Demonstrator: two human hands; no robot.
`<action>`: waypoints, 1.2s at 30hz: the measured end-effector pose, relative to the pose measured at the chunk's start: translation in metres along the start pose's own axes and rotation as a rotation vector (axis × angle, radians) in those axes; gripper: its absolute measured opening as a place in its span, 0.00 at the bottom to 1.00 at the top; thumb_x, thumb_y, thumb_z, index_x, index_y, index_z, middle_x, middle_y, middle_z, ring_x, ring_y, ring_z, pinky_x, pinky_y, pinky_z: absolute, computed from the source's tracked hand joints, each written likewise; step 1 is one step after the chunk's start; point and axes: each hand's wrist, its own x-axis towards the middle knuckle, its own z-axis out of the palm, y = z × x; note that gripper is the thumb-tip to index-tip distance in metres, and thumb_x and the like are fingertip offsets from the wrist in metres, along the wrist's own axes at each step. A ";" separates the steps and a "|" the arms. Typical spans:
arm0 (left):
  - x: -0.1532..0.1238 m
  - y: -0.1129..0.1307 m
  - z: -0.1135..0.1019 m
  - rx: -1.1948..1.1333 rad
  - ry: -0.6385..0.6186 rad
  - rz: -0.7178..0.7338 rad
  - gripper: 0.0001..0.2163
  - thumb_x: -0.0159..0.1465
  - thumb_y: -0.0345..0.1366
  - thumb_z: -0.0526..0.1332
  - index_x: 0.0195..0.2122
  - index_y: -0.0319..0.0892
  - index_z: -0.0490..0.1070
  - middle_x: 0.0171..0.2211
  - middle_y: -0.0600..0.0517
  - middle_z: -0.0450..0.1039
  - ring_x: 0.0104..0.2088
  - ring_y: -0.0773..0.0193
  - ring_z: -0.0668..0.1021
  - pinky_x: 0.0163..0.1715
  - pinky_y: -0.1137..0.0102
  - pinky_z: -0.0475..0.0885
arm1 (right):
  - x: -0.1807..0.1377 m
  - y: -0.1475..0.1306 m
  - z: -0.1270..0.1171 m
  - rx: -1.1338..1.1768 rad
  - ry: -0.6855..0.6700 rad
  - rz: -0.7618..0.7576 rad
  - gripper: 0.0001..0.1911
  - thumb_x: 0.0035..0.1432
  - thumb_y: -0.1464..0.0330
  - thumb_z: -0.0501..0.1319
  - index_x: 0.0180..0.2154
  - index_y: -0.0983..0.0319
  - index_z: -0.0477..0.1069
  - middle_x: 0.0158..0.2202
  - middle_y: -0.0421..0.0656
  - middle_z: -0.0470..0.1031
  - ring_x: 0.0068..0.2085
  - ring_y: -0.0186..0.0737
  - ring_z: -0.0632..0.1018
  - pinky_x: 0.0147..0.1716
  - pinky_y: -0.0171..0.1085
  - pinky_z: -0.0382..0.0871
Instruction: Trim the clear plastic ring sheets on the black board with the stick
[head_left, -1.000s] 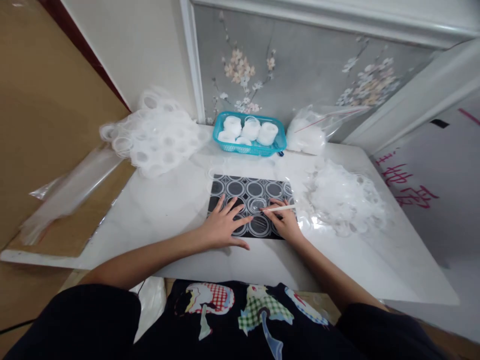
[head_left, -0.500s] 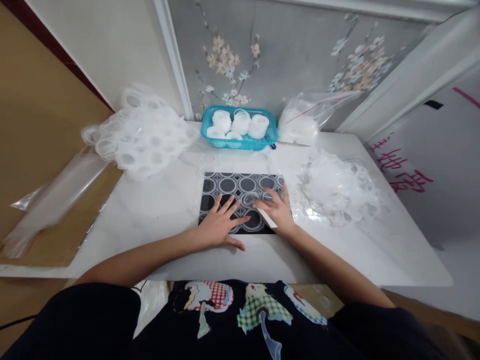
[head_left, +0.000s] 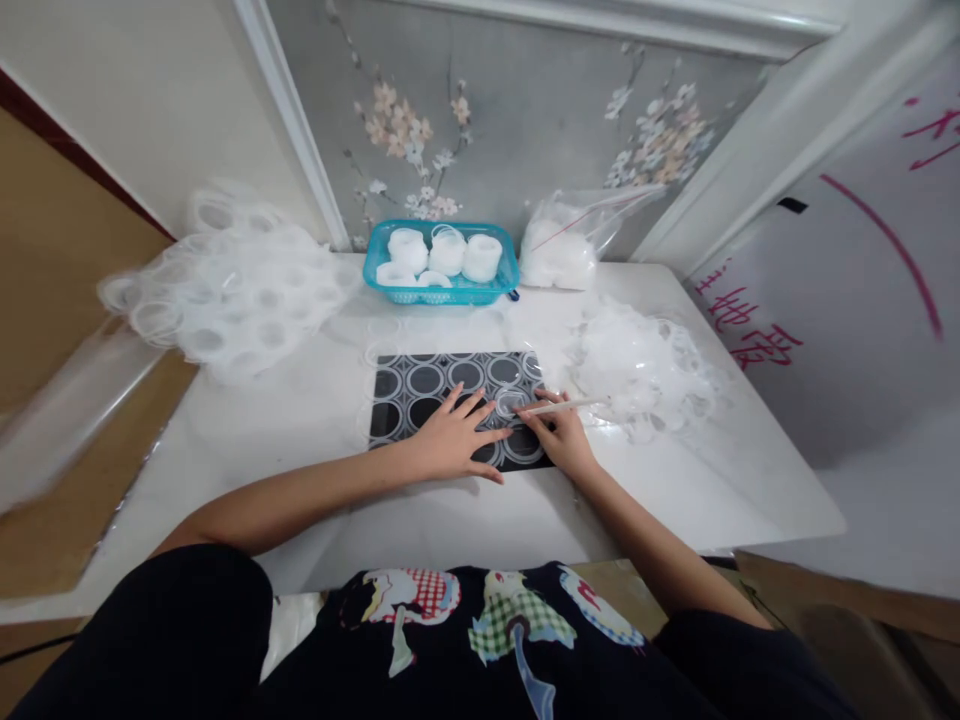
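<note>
A black sheet (head_left: 388, 386) with rows of pale translucent rings lies on the white table. My left hand (head_left: 454, 442) rests flat across its lower middle, fingers spread and holding nothing. At the sheet's right side, my right hand (head_left: 564, 438) pinches a thin white stick (head_left: 581, 402). The stick's left end is at the fingertips, beside a ring (head_left: 511, 402) on the sheet; its other end points right. Whether the stick's tip touches the ring I cannot tell.
A blue basket (head_left: 442, 297) with several rolls of white rings stands at the back. Next to it is a clear bag (head_left: 559, 258) of white material. Heaps of translucent ring pieces lie at left (head_left: 247, 295) and right (head_left: 645, 365). A whiteboard (head_left: 832, 400) flanks the table.
My right hand has turned the white stick from pointing down toward my wrist to pointing right. My left hand stays flat on the sheet. The camera view has shifted.
</note>
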 end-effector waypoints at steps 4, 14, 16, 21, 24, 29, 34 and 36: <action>0.004 -0.002 0.005 -0.002 0.013 -0.009 0.36 0.60 0.66 0.55 0.64 0.52 0.65 0.69 0.43 0.55 0.69 0.36 0.54 0.64 0.39 0.43 | -0.003 -0.002 0.003 -0.061 0.001 -0.043 0.14 0.67 0.60 0.56 0.37 0.54 0.80 0.41 0.42 0.84 0.60 0.58 0.72 0.64 0.68 0.44; 0.006 0.003 -0.007 -0.020 -0.025 -0.035 0.42 0.54 0.71 0.55 0.61 0.48 0.69 0.65 0.40 0.63 0.67 0.34 0.58 0.64 0.38 0.40 | 0.040 0.017 -0.061 -0.323 0.610 -0.099 0.16 0.67 0.64 0.50 0.38 0.60 0.77 0.43 0.51 0.79 0.55 0.56 0.72 0.61 0.69 0.48; 0.016 0.009 -0.011 -0.007 0.015 -0.054 0.43 0.55 0.72 0.54 0.59 0.42 0.71 0.60 0.39 0.70 0.64 0.38 0.64 0.66 0.44 0.42 | 0.029 0.022 -0.059 -0.263 0.452 -0.106 0.15 0.65 0.62 0.54 0.34 0.58 0.78 0.40 0.47 0.81 0.54 0.55 0.74 0.62 0.66 0.53; 0.049 0.018 -0.005 0.032 0.062 0.058 0.43 0.57 0.70 0.54 0.66 0.46 0.62 0.66 0.40 0.62 0.67 0.38 0.60 0.65 0.44 0.45 | -0.001 0.032 -0.033 -0.090 0.186 0.017 0.15 0.64 0.58 0.57 0.34 0.56 0.80 0.38 0.45 0.84 0.58 0.56 0.74 0.65 0.70 0.43; 0.060 0.014 0.003 0.062 -0.001 0.079 0.41 0.59 0.69 0.54 0.68 0.50 0.59 0.69 0.42 0.56 0.68 0.34 0.55 0.64 0.40 0.42 | -0.001 0.037 -0.032 -0.035 0.167 0.055 0.15 0.64 0.56 0.58 0.37 0.55 0.80 0.39 0.45 0.84 0.60 0.57 0.73 0.65 0.71 0.39; 0.059 0.008 0.006 0.079 -0.035 0.042 0.40 0.60 0.69 0.52 0.68 0.53 0.58 0.70 0.43 0.52 0.69 0.33 0.51 0.64 0.37 0.40 | 0.001 0.036 -0.035 -0.028 0.148 0.061 0.16 0.64 0.55 0.57 0.36 0.55 0.81 0.39 0.45 0.84 0.61 0.59 0.72 0.64 0.73 0.38; 0.057 0.009 0.007 0.039 -0.055 0.034 0.41 0.58 0.69 0.54 0.68 0.54 0.57 0.71 0.43 0.49 0.70 0.33 0.49 0.62 0.34 0.36 | -0.002 0.031 -0.032 -0.197 0.142 -0.069 0.12 0.65 0.62 0.56 0.37 0.54 0.79 0.39 0.42 0.84 0.60 0.56 0.72 0.65 0.71 0.39; 0.057 0.008 0.008 0.030 -0.053 0.041 0.41 0.58 0.69 0.54 0.68 0.55 0.57 0.71 0.43 0.48 0.70 0.32 0.48 0.61 0.32 0.34 | 0.010 0.030 -0.046 -0.314 0.183 -0.167 0.10 0.63 0.67 0.57 0.37 0.53 0.78 0.38 0.41 0.83 0.59 0.53 0.72 0.66 0.68 0.38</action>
